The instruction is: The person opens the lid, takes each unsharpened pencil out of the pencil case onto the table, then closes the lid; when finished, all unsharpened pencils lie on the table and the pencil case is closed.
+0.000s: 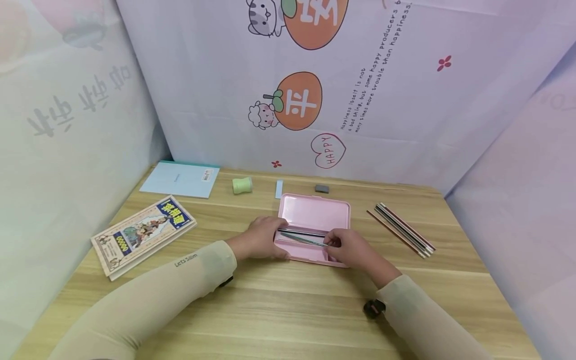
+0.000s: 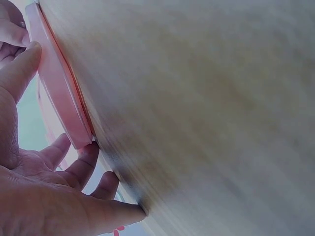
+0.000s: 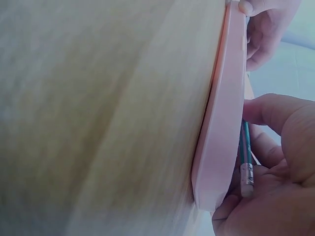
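Observation:
An open pink pencil case [image 1: 315, 212] sits on the table, its lid tipped back. My left hand [image 1: 261, 238] grips its left end, thumb at the front rim and fingers round the side. Between the thumb and fingers of my right hand [image 1: 353, 247] is a green pencil [image 1: 302, 239], angled low across the case's tray. In the right wrist view the eraser end [image 3: 247, 180] of this pencil sticks out by the palm. Behind it in the tray lies a dark pencil [image 1: 297, 231]. The right fingertips hide part of the tray's right end.
Several pencils [image 1: 402, 230] lie bundled to the right. Along the back are a grey eraser [image 1: 322, 188], a pale blue strip [image 1: 279, 189], a green spool-shaped item [image 1: 242, 185] and a light blue notebook [image 1: 180, 179]. At left lies an illustrated box-like book [image 1: 144, 235]. Printed cloth walls [image 1: 216, 100] enclose the table.

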`<state>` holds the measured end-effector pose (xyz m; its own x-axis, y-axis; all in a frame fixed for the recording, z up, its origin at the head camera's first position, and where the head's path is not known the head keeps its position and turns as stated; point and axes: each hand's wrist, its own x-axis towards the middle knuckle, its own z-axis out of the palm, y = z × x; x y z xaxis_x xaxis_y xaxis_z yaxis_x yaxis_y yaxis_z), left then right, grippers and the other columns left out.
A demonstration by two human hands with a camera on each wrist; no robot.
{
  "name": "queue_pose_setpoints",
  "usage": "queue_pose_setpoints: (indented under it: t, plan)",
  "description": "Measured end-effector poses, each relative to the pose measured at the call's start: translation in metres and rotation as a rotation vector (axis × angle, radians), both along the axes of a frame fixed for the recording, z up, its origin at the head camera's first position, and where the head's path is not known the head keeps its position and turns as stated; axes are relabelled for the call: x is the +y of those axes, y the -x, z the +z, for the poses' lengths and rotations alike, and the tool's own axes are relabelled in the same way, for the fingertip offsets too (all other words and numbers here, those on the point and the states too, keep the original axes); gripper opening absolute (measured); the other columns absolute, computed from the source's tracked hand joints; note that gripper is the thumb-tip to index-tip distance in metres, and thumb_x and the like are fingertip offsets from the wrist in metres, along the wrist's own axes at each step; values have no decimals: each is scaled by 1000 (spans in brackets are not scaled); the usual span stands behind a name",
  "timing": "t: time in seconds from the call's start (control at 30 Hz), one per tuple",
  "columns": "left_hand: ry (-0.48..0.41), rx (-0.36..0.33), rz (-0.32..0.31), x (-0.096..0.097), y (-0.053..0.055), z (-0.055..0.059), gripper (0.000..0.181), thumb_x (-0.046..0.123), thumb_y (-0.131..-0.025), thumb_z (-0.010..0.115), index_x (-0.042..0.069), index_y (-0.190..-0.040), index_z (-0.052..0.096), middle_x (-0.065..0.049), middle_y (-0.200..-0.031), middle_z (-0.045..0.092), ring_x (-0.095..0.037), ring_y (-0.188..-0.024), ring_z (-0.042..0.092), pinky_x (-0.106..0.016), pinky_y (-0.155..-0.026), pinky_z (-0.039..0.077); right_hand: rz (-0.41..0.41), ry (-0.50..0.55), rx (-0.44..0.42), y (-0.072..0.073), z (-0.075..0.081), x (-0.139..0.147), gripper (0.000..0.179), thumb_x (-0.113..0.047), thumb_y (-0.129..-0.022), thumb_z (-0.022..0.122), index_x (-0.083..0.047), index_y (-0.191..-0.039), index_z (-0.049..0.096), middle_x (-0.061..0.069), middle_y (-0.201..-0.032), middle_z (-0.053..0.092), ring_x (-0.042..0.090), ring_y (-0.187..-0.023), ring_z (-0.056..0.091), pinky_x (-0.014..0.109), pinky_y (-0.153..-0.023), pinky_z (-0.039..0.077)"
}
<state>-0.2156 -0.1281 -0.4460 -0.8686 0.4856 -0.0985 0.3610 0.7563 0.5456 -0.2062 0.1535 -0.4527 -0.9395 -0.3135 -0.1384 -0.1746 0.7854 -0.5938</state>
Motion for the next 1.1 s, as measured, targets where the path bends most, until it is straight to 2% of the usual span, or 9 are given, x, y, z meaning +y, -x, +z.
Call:
queue_pose_setpoints:
  t: [0.37, 0.6, 0.83, 0.97, 1.1]
  plan:
    - [-11, 5, -15, 0, 1, -1, 86, 49, -78, 90, 10, -145, 54, -8, -147, 55, -35, -139, 42, -49, -119, 28, -25, 145, 20, -3, 2, 10, 9, -11, -93, 70, -7, -100, 70, 3, -89, 64, 17, -81, 56, 30, -67, 49]
    - [-12, -5, -8, 0, 1, -1, 89, 50, -78, 90, 10, -148, 52, -9, -150, 53, -36, -140, 41, -50, -120, 28, -85, 218, 26, 0, 8, 27, 13, -12, -95, 70, -3, -104, 69, 7, -94, 64, 19, -85, 55, 27, -69, 49]
    - [-12, -1, -3, -1, 1, -2, 88, 50, -78, 90, 10, -146, 53, -9, -150, 54, -36, -140, 40, -49, -119, 28, -176, 148, 124, 5, 20, 59, 15, -16, -97, 70, -4, -106, 72, 8, -98, 69, 20, -87, 58, 30, -71, 50]
    - [-7, -2, -3, 0, 1, -2, 87, 48, -78, 90, 10, -147, 53, -9, -151, 53, -36, -142, 40, -49, -120, 27, -242, 89, 120, 10, 25, 87, 22, -24, -100, 67, -6, -112, 72, 12, -106, 70, 24, -91, 59, 34, -73, 50]
    - [-8, -6, -8, 0, 0, 0, 87, 47, -79, 90, 10, -148, 52, -10, -153, 52, -36, -143, 39, -50, -121, 26, -289, 37, 139, 16, 27, 119, 29, -30, -101, 64, -5, -115, 71, 17, -115, 70, 29, -99, 62, 39, -80, 49]
